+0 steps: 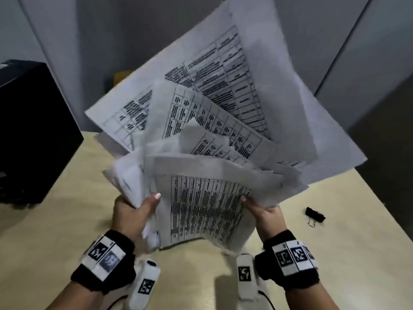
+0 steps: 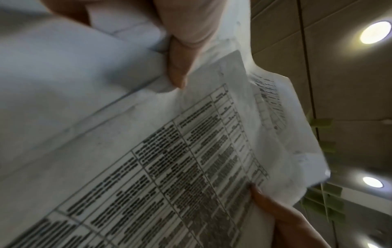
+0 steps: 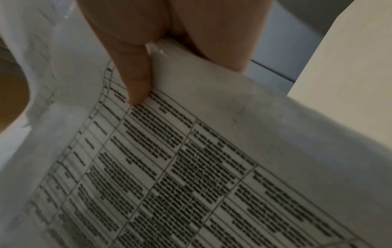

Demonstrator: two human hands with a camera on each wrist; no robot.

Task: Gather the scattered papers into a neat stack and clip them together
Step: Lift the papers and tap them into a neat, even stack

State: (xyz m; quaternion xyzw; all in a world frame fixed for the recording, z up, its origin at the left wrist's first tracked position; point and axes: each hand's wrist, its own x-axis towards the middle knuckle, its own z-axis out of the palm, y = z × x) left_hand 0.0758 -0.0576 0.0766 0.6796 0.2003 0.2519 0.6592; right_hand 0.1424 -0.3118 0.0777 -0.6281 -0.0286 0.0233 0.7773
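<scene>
A loose, fanned bundle of printed papers (image 1: 207, 139) with tables stands almost upright above the table (image 1: 55, 220), its sheets out of line with one another. My left hand (image 1: 134, 211) grips its lower left edge, thumb on the front. My right hand (image 1: 259, 209) grips the lower right edge, thumb over the front sheet. The left wrist view shows the papers (image 2: 148, 159) pinched under my left thumb (image 2: 178, 67), with my right hand (image 2: 282, 216) at the far edge. In the right wrist view the papers (image 3: 212, 159) sit between my right thumb (image 3: 135, 75) and fingers. A black binder clip (image 1: 314, 214) lies on the table to the right.
A black box (image 1: 33, 121) stands on the table's left side. Grey wall panels (image 1: 100, 41) rise close behind the table. Something yellow (image 1: 120, 78) shows partly behind the papers at the back.
</scene>
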